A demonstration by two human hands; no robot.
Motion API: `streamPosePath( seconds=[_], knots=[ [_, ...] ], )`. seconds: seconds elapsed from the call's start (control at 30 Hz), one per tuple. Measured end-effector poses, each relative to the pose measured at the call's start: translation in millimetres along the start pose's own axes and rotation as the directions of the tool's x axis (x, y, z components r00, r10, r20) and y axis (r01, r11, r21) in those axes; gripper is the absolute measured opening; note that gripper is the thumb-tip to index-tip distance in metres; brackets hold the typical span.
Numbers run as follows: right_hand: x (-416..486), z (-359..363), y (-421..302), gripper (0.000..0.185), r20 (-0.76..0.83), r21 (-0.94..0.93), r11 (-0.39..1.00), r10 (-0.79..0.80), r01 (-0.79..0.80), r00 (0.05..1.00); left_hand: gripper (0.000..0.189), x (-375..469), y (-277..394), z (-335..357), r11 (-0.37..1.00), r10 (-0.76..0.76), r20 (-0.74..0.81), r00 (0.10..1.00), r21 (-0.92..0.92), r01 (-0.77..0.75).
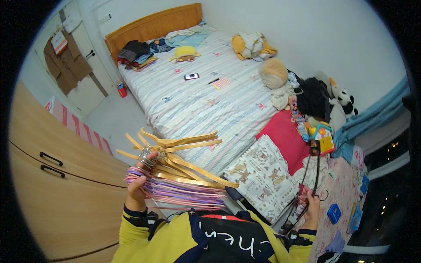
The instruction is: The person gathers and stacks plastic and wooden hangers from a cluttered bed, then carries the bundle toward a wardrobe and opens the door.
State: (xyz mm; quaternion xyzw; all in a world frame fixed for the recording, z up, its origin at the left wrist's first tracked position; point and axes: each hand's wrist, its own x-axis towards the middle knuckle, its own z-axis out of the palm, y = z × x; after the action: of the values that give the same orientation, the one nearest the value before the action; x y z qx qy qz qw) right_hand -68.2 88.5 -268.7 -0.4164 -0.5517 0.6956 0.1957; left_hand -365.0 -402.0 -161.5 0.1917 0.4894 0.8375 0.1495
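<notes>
Gathered in my left hand (pixel 137 187) is a thick bundle of clothes hangers. Thin pink and purple hangers (pixel 187 194) are stacked low in it. Above them, yellowish, wood-coloured hangers (pixel 184 139) fan out in several directions. Their metal hooks (pixel 147 157) cluster by my fingers. Off to the right, my right hand (pixel 310 205) grips what look like dark brown hangers (pixel 314 148), one broad end pointing away from me. A dark hook (pixel 324 196) sticks out beside the fingers; how many hangers are there I cannot tell.
Ahead stands a bed with a striped sheet (pixel 204 108), bearing a phone (pixel 191 76), folded clothes (pixel 136 54) and heaped clothing (pixel 312 98). A deer-print cloth (pixel 263 177) lies close before me. A wooden wardrobe (pixel 65 203) is at left, a blue curtain (pixel 368 108) at right.
</notes>
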Motion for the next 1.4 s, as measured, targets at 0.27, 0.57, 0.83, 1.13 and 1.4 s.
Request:
streamPosePath(
  seconds=[0.27, 0.57, 0.83, 1.13, 1.4],
  knots=[
    [45, 186, 12, 0.029, 0.152, -0.18, 0.974, 0.163, -0.135, 0.975, 0.078, 22, 56, -124, 0.917, 0.094, -0.103, 0.99, 0.395, -0.046],
    [113, 350, 7, 0.031, 0.474, -0.282, 0.955, 0.219, -0.089, 0.853, 0.081, 35, 87, -183, 0.951, 0.161, -0.331, 0.93, 0.305, -0.056],
    [183, 514, 17, 0.018, 0.593, -0.343, 0.935, 0.142, 0.089, 0.793, 0.078, 112, 90, -272, 0.965, 0.163, -0.429, 0.889, 0.257, -0.053],
    [297, 663, -23, 0.035, 0.399, -0.523, 0.823, 0.006, 0.223, 0.917, 0.078, 255, 138, -373, 0.913, 0.263, -0.453, 0.852, 0.403, -0.067],
    [320, 904, -62, 0.095, 0.758, -0.406, 0.631, -0.171, 0.661, 0.63, 0.079, 335, 187, -488, 0.951, 0.297, -0.552, 0.779, 0.24, -0.193]
  ],
)
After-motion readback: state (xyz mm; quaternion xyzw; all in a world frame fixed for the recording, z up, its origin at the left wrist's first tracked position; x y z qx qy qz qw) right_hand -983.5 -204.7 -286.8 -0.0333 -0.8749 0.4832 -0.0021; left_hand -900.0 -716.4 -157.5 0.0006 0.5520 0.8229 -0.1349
